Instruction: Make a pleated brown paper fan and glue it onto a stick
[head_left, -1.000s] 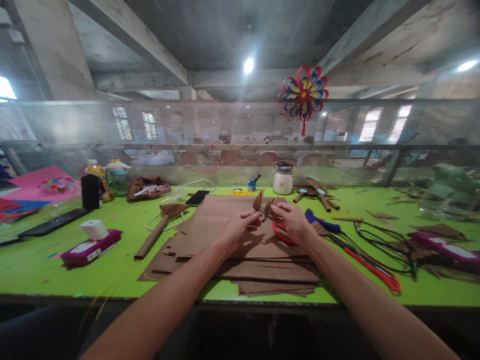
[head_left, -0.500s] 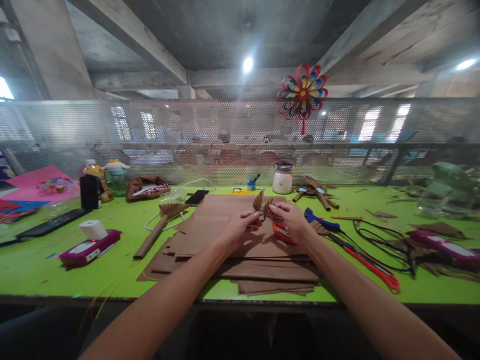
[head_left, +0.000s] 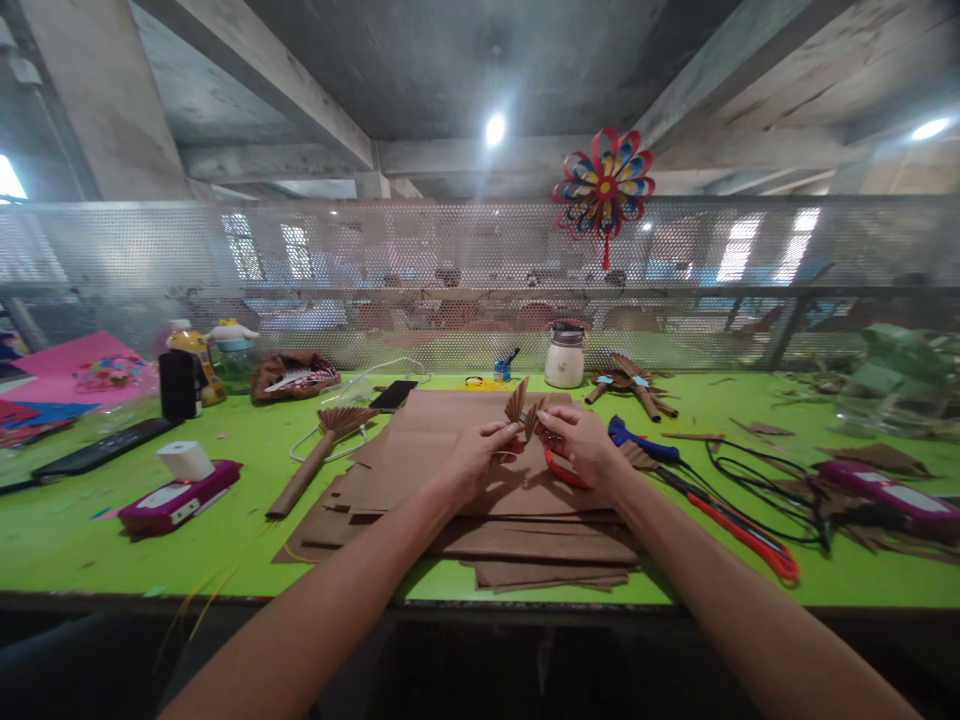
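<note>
A small pleated brown paper piece (head_left: 517, 403) fans out between my hands, above a stack of brown paper sheets (head_left: 427, 430). My left hand (head_left: 478, 455) pinches its lower left side between thumb and fingers. On the other side, my right hand (head_left: 579, 440) is closed on the right part of the folds. The fingers hide the middle of the piece. Under my right hand lie orange-handled scissors (head_left: 559, 468), partly covered. Right of that hand sit a blue glue gun (head_left: 637, 440) and an orange utility knife (head_left: 742, 535).
A paper tube with a pleated fan end (head_left: 311, 465) lies left of the stack, near a purple power strip (head_left: 180, 497). A white jug (head_left: 565, 357) stands behind. Black cable (head_left: 757, 485) and paper scraps spread to the right. A perforated metal screen (head_left: 420, 300) borders the back.
</note>
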